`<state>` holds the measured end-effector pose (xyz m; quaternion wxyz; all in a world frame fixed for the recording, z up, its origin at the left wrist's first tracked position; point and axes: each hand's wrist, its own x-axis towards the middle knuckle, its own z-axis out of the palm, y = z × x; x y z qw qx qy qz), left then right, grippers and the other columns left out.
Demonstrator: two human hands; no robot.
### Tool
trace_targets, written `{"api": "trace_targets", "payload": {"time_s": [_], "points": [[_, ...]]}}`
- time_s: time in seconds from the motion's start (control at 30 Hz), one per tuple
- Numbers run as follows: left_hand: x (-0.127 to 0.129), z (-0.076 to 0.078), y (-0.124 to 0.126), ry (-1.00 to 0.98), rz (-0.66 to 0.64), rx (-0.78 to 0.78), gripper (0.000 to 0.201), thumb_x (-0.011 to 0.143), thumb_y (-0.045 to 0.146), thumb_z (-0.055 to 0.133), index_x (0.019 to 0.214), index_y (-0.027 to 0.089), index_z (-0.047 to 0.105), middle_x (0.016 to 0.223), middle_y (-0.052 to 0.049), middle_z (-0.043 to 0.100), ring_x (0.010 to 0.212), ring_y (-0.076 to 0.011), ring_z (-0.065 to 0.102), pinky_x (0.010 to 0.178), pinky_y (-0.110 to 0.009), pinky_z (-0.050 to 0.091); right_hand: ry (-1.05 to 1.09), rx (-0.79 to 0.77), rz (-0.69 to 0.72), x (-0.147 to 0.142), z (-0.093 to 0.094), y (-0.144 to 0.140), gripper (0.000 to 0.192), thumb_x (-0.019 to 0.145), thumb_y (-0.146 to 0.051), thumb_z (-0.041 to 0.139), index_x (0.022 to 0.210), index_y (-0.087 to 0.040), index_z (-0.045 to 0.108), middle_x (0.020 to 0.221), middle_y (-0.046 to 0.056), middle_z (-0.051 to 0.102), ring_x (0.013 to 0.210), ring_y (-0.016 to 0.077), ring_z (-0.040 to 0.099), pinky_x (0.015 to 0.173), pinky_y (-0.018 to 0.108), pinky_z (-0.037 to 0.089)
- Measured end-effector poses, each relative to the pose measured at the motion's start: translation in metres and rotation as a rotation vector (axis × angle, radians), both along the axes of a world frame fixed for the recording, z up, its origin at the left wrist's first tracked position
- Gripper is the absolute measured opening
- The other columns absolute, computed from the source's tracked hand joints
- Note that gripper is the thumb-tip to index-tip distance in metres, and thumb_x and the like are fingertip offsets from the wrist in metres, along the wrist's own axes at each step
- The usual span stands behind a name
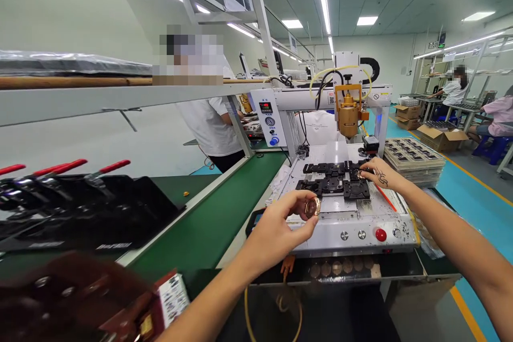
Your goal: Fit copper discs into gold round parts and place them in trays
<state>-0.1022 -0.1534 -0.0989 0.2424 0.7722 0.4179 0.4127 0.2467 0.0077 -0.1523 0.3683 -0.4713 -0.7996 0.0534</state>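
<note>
A white dispensing machine [344, 224] sits in front of me, and I place everything else by it. To its left runs a green conveyor belt [208, 214], with blurred black trays [80, 208] and red-handled clamps [114, 165] further left along it. A person in a white shirt [210, 123] stands beyond the belt, behind and left of the machine. To the machine's right lies a stack of trays [412, 157]. On the machine's deck is a black fixture [334, 181], under a gold nozzle head [348, 115]. My right hand [379, 173] reaches to the fixture's right end, fingers curled down onto it; I cannot tell whether they grip anything. My left hand [276, 230] hovers over the machine's front left corner, pinching a small round copper-coloured ring [312, 207] between thumb and fingers. A red button [380, 234] sits on the machine's front panel, right of that ring. Below the front edge lies a row of brown discs [340, 267].
</note>
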Motion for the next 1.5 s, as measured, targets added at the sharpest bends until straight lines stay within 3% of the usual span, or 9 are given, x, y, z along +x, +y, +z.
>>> {"api": "trace_targets", "payload": {"time_s": [0.13,0.27,0.37,0.47,0.63,0.83,1.03,1.23,1.5], "points": [[-0.002,-0.036,-0.020,0.010,0.030,0.028,0.028,0.089,0.026,0.069,0.116,0.023,0.071,0.101,-0.003,0.075,0.089,-0.0203,0.071,0.087,-0.036,0.059,0.132,0.142,-0.181,0.009,-0.023,-0.092,0.031,0.114,-0.045,0.053,0.107,-0.022,0.074,0.097,0.008,0.073,0.089,0.0262,0.069,0.081,0.040,0.055],[-0.009,-0.083,-0.037,0.026,-0.017,-0.094,0.028,0.087,0.026,0.072,0.115,0.023,0.070,0.102,-0.004,0.076,0.089,-0.0213,0.071,0.084,-0.035,0.059,0.187,0.194,-0.337,0.024,-0.061,-0.178,0.034,0.104,-0.056,0.069,0.097,-0.023,0.071,0.089,0.005,0.068,0.083,0.0263,0.062,0.077,0.040,0.048],[0.005,-0.118,-0.039,0.057,-0.177,-0.269,0.029,0.087,0.025,0.073,0.115,0.022,0.068,0.101,-0.003,0.078,0.088,-0.0207,0.073,0.084,-0.034,0.060,0.209,0.223,-0.418,0.027,-0.084,-0.198,0.043,0.097,-0.065,0.075,0.088,-0.024,0.067,0.086,0.005,0.064,0.085,0.0289,0.058,0.082,0.044,0.044],[0.028,-0.152,-0.034,0.100,-0.314,-0.348,0.031,0.078,0.021,0.082,0.107,0.022,0.071,0.108,-0.005,0.082,0.099,-0.0253,0.077,0.092,-0.036,0.060,0.247,0.263,-0.455,0.014,-0.098,-0.202,0.036,0.098,-0.056,0.077,0.090,-0.024,0.064,0.088,0.005,0.062,0.086,0.0295,0.057,0.084,0.046,0.045],[0.025,-0.191,-0.038,0.077,-0.295,-0.354,0.033,0.074,0.015,0.084,0.102,0.023,0.071,0.145,-0.015,0.074,0.141,-0.0357,0.064,0.121,-0.049,0.047,0.225,0.090,-0.172,-0.037,-0.111,-0.234,0.007,0.106,-0.029,0.068,0.101,-0.026,0.071,0.090,0.006,0.072,0.083,0.0265,0.069,0.076,0.041,0.056],[-0.033,-0.206,-0.070,0.025,-0.133,-0.389,0.032,0.082,0.017,0.075,0.113,0.023,0.065,0.151,-0.017,0.069,0.142,-0.0319,0.065,0.121,-0.051,0.049,0.212,-0.109,0.133,-0.097,-0.141,-0.254,0.019,0.109,-0.020,0.057,0.118,-0.028,0.072,0.099,0.009,0.079,0.089,0.0286,0.076,0.079,0.043,0.064],[-0.033,-0.220,-0.061,0.071,-0.179,-0.369,0.034,0.076,0.018,0.082,0.108,0.022,0.069,0.150,-0.016,0.071,0.153,-0.0338,0.055,0.136,-0.056,0.029,0.129,-0.146,0.254,-0.149,-0.171,-0.215,0.023,0.112,-0.019,0.052,0.118,-0.027,0.073,0.103,0.010,0.076,0.099,0.0301,0.073,0.089,0.046,0.064],[-0.034,-0.219,-0.047,0.081,-0.236,-0.381,0.036,0.077,0.018,0.083,0.111,0.022,0.072,0.160,-0.016,0.064,0.156,-0.0326,0.053,0.138,-0.053,0.025,-0.023,-0.085,0.207,-0.156,-0.193,-0.204,0.018,0.109,-0.024,0.063,0.121,-0.023,0.075,0.110,0.014,0.074,0.103,0.0349,0.068,0.089,0.050,0.061],[-0.041,-0.207,-0.038,0.084,-0.307,-0.447,0.032,0.076,0.017,0.085,0.106,0.025,0.073,0.158,-0.012,0.066,0.156,-0.0322,0.053,0.137,-0.050,0.025,-0.055,0.006,0.296,-0.152,-0.227,-0.205,0.030,0.113,-0.021,0.052,0.117,-0.023,0.081,0.109,0.016,0.083,0.092,0.0299,0.070,0.077,0.045,0.055]]}}
